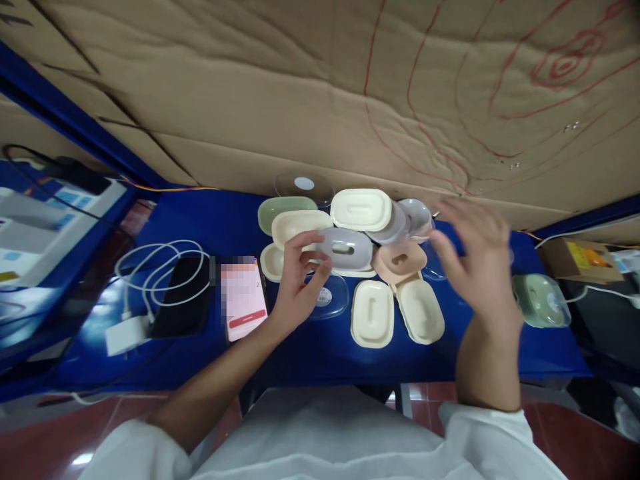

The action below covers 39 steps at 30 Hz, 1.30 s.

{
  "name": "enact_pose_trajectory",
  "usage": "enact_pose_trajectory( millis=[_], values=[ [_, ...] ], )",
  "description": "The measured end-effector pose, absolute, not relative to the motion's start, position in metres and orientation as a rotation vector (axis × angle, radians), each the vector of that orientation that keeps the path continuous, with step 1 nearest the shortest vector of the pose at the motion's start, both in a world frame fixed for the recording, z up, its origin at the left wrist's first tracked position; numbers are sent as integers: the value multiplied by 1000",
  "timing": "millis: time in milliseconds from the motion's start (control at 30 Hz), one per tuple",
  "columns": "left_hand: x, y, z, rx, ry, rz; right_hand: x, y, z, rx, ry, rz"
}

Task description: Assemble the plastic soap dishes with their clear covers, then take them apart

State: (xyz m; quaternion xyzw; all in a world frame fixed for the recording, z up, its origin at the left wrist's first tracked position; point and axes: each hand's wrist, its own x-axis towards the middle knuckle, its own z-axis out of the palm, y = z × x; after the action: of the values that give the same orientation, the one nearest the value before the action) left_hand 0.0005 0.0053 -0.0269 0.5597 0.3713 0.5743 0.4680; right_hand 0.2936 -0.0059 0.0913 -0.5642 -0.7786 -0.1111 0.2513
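Observation:
My left hand has its curved fingers and thumb around the left end of a grey oval soap dish with a slot in its raised middle. My right hand is raised and slightly blurred, fingers apart, holding nothing, right of a peach soap dish piece. Behind the grey dish a cream piece rests on the pile, with another grey piece beside it. Two cream pieces, a left one and a right one, lie nearer me. A clear lid is partly hidden by my left hand.
Left of the pile lie a lit phone, a dark phone and a white charger with coiled cable. A green soap dish under a clear lid sits at right. Cardboard stands behind the blue table.

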Motion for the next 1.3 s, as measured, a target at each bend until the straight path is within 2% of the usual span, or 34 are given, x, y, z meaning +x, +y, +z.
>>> enact_pose_trajectory(
  millis=[100, 200, 233, 367, 500, 667, 767, 900, 1100, 1300],
  values=[
    [0, -2, -18, 1373, 904, 1345, 353, -52, 65, -1870, -1882, -382],
    [1, -10, -10, 1388, 891, 1275, 396, -101, 6, -2282, -1646, -511],
    [1, -11, -8, 1402, 884, 1259, 404, -115, -13, -2335, -1633, -461],
    [0, -14, -8, 1482, 858, 1232, 416, -153, -57, -2217, -1551, -386],
    [0, -16, -8, 1561, 806, 1168, 424, -155, -63, -2088, -1491, -368],
    [3, -19, -1, 1697, 642, 1077, 431, -143, -72, -2122, -1455, -541],
    [6, -21, -2, 1652, 567, 1025, 414, -144, -70, -2043, -1291, -578],
    [13, -30, -13, 1503, 442, 972, 348, -149, -52, -1960, -1254, -456],
    [8, -29, -21, 1555, 402, 1066, 236, -125, -5, -1423, -1902, -176],
    [-11, -6, -10, 1607, 472, 1163, 243, -64, 38, -1150, -2063, 164]
  ],
)
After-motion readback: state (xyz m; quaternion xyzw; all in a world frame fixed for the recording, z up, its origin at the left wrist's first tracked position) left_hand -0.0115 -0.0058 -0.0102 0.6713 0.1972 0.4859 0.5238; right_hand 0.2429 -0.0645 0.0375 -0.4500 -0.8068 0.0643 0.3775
